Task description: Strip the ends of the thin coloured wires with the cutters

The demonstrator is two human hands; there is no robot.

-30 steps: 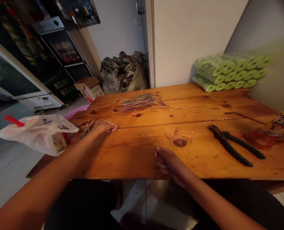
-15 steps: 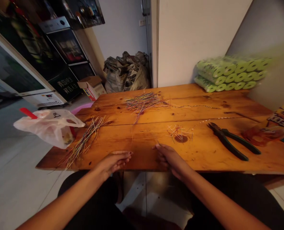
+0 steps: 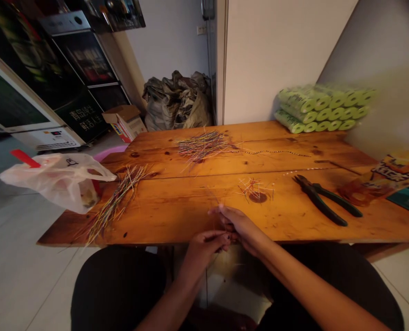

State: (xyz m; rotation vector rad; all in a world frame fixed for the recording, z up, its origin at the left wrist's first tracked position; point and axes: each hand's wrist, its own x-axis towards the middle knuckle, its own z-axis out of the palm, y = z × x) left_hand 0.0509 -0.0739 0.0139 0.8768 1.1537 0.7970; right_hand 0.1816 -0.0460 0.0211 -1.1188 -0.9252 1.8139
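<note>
My left hand (image 3: pixel 206 246) is at the table's near edge, its thumb and fingers pinched together. Right beside it, and seeming to touch it, is my right hand (image 3: pixel 239 225), with its fingers closed. A thin wire (image 3: pixel 214 196) rises up and left from the right hand's fingertips; its lower part is too faint to follow between the hands. Ahead lies a loose pile of coloured wires (image 3: pixel 202 146). Another bundle of wires (image 3: pixel 116 200) lies to the left. Short wire scraps (image 3: pixel 254 187) are to the right, near a pair of dark-handled pliers (image 3: pixel 310 188).
The wooden table (image 3: pixel 177 207) ends just before my lap. A plastic bag (image 3: pixel 59 179) sits by its left edge. A bottle (image 3: pixel 380 179) lies at the right, and green-wrapped rolls (image 3: pixel 321 110) are stacked at the back right. A speckled strand (image 3: pixel 273 152) stretches across the back.
My left hand has moved right, from well apart to beside my right hand. The strands that trailed from the far pile toward my left hand no longer show there. The view has shifted slightly.
</note>
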